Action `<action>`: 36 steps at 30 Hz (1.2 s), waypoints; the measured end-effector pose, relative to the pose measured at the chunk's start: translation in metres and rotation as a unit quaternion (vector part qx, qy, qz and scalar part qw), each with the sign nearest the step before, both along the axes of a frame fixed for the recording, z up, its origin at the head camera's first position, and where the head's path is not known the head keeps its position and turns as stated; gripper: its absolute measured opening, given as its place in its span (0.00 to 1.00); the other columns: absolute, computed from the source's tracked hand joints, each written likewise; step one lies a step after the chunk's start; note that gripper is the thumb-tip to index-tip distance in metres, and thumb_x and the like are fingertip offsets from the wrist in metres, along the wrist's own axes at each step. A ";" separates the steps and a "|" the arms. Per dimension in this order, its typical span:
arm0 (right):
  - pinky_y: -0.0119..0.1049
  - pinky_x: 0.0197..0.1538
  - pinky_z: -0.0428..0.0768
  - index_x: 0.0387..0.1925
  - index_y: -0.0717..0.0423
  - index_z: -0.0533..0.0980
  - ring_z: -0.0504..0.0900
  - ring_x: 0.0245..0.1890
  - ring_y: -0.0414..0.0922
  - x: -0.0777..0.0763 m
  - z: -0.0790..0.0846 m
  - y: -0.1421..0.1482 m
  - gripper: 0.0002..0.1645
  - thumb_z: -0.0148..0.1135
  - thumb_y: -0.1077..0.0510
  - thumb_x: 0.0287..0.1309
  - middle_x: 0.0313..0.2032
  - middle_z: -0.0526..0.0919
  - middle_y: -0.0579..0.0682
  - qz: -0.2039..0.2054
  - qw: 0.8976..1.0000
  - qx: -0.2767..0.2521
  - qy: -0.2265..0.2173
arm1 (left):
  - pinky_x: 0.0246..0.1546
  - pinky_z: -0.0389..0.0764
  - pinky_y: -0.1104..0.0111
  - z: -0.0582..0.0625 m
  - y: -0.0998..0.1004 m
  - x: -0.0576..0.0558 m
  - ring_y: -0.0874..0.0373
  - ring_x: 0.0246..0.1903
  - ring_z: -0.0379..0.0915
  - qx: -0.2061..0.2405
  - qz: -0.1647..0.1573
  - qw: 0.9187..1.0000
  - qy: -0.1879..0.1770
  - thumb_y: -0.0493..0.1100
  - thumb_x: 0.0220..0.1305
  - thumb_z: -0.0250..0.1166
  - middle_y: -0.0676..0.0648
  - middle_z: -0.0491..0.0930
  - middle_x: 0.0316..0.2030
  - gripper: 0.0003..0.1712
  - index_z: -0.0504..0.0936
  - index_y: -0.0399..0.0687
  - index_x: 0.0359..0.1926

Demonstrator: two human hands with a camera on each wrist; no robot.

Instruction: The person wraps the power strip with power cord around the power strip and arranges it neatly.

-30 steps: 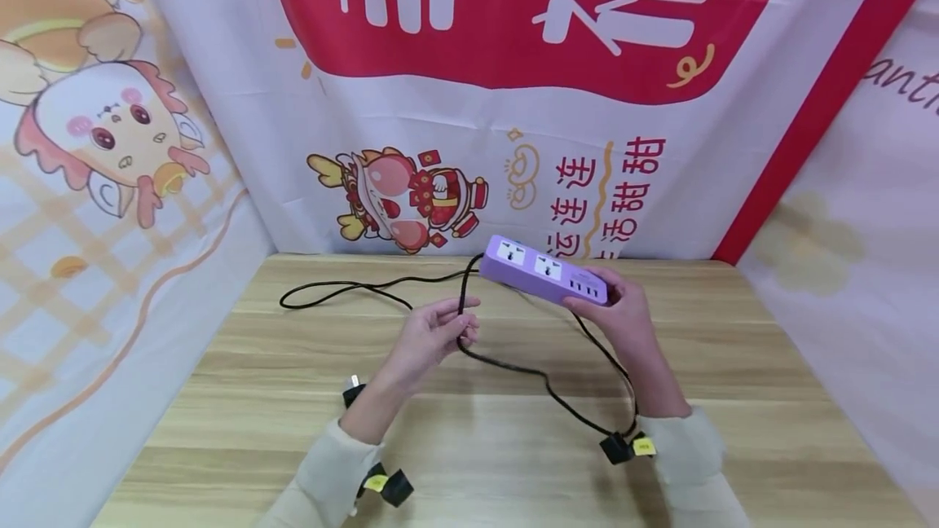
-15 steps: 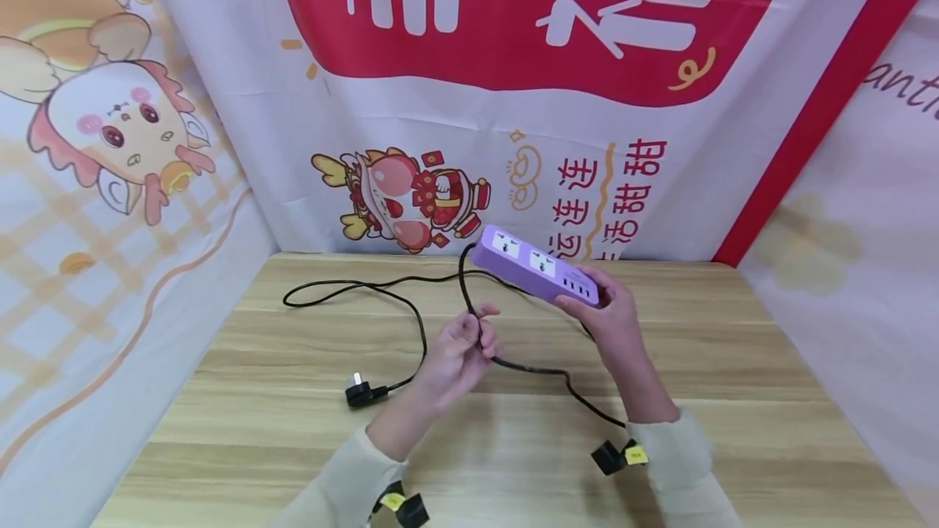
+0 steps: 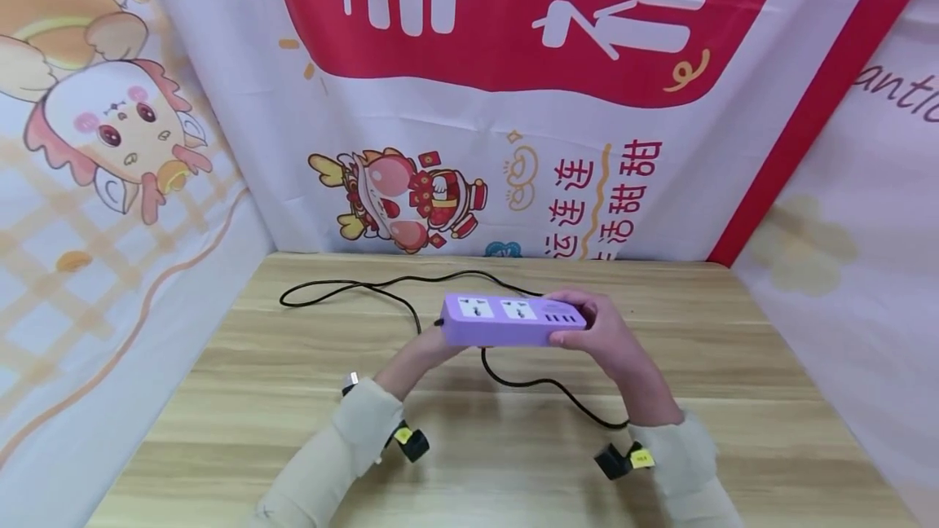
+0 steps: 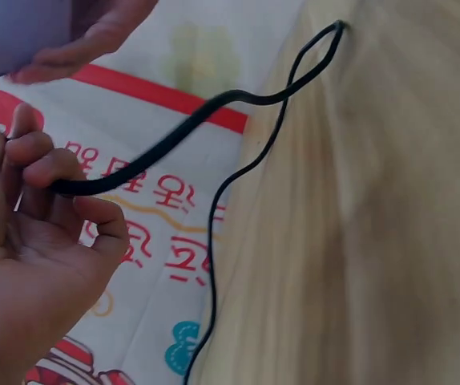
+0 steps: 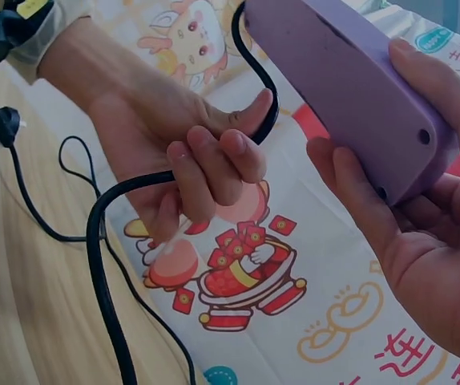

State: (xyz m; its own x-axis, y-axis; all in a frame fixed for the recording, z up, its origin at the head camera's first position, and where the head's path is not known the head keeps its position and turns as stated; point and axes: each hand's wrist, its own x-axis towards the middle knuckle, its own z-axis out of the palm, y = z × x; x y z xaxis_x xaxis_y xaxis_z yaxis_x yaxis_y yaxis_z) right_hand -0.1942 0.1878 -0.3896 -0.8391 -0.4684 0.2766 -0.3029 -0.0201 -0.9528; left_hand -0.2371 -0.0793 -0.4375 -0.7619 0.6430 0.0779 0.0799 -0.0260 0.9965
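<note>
A purple power strip (image 3: 506,334) is held up over the table, sockets and USB ports facing up in the head view. My right hand (image 3: 605,336) grips its right end, thumb on the near side. Behind and below the strip is my left hand (image 3: 429,351), mostly hidden in the head view. In the right wrist view, the left hand (image 5: 178,152) has its fingers curled round the strip's black cable (image 5: 102,233), close to where it leaves the strip. The left wrist view also shows the cable (image 4: 174,143) running out of the curled fingers.
More cable (image 3: 323,283) lies looped on the wooden table (image 3: 220,398), at the back left. Its plug (image 5: 4,127) rests on the tabletop, partly hidden by the left forearm in the head view. A printed cloth (image 3: 411,121) hangs behind the table.
The power strip came down and nearer, levelling out, and now covers most of the left hand. The left hand, holding the cable, moved slightly left and under the strip.
</note>
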 end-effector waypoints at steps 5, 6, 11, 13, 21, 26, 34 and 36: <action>0.35 0.43 0.82 0.52 0.59 0.79 0.82 0.43 0.44 -0.001 -0.001 0.004 0.23 0.72 0.64 0.53 0.47 0.85 0.47 0.010 0.999 0.035 0.015 | 0.51 0.78 0.64 0.013 -0.016 -0.016 0.58 0.47 0.79 -0.011 -0.046 0.997 0.064 0.40 0.63 0.64 0.35 0.82 0.51 0.25 0.76 0.26 0.56; 0.35 0.43 0.82 0.52 0.60 0.79 0.82 0.43 0.44 -0.001 -0.001 0.004 0.24 0.72 0.64 0.52 0.46 0.85 0.48 0.012 0.999 0.042 0.016 | 0.51 0.78 0.65 0.017 -0.017 -0.020 0.58 0.47 0.79 -0.030 -0.051 0.995 0.079 0.41 0.66 0.62 0.38 0.83 0.49 0.21 0.80 0.29 0.53; 0.35 0.44 0.81 0.53 0.61 0.79 0.82 0.43 0.45 -0.005 -0.004 0.006 0.27 0.75 0.62 0.50 0.45 0.85 0.52 0.028 0.995 0.092 0.034 | 0.46 0.77 0.67 0.031 -0.018 -0.036 0.60 0.42 0.78 -0.155 -0.060 0.974 0.151 0.35 0.72 0.55 0.47 0.86 0.47 0.14 0.86 0.41 0.49; 0.35 0.44 0.81 0.54 0.58 0.80 0.82 0.43 0.46 -0.008 -0.007 0.004 0.27 0.76 0.61 0.50 0.46 0.85 0.53 0.031 0.991 0.120 0.041 | 0.45 0.78 0.65 0.032 -0.019 -0.042 0.59 0.40 0.77 -0.187 -0.065 0.962 0.187 0.34 0.73 0.55 0.44 0.86 0.47 0.14 0.87 0.42 0.48; 0.36 0.45 0.81 0.53 0.52 0.81 0.82 0.43 0.47 -0.017 -0.022 -0.004 0.32 0.82 0.52 0.43 0.45 0.85 0.50 -0.037 0.978 0.202 0.047 | 0.34 0.77 0.70 0.040 -0.022 -0.053 0.65 0.29 0.79 -0.306 0.038 0.913 0.265 0.40 0.67 0.65 0.50 0.88 0.33 0.07 0.90 0.48 0.40; 0.39 0.47 0.79 0.52 0.50 0.81 0.81 0.42 0.45 -0.020 -0.030 -0.015 0.36 0.82 0.43 0.41 0.46 0.85 0.49 -0.112 0.960 0.253 0.053 | 0.32 0.76 0.70 0.046 -0.018 -0.048 0.64 0.26 0.77 -0.342 0.088 0.878 0.322 0.42 0.64 0.69 0.51 0.87 0.26 0.06 0.90 0.47 0.35; 0.40 0.48 0.79 0.55 0.51 0.80 0.81 0.44 0.47 -0.024 -0.039 -0.024 0.36 0.81 0.44 0.44 0.48 0.84 0.52 -0.211 0.945 0.242 0.051 | 0.31 0.76 0.68 0.054 -0.009 -0.029 0.60 0.26 0.73 -0.366 0.142 0.841 0.373 0.45 0.73 0.58 0.48 0.85 0.29 0.14 0.88 0.44 0.42; 0.41 0.48 0.80 0.55 0.53 0.79 0.81 0.45 0.48 -0.025 -0.041 -0.024 0.35 0.80 0.45 0.45 0.49 0.84 0.53 -0.233 0.942 0.236 0.057 | 0.32 0.76 0.68 0.056 -0.008 -0.023 0.59 0.28 0.73 -0.368 0.154 0.845 0.357 0.45 0.75 0.54 0.46 0.85 0.32 0.16 0.86 0.43 0.46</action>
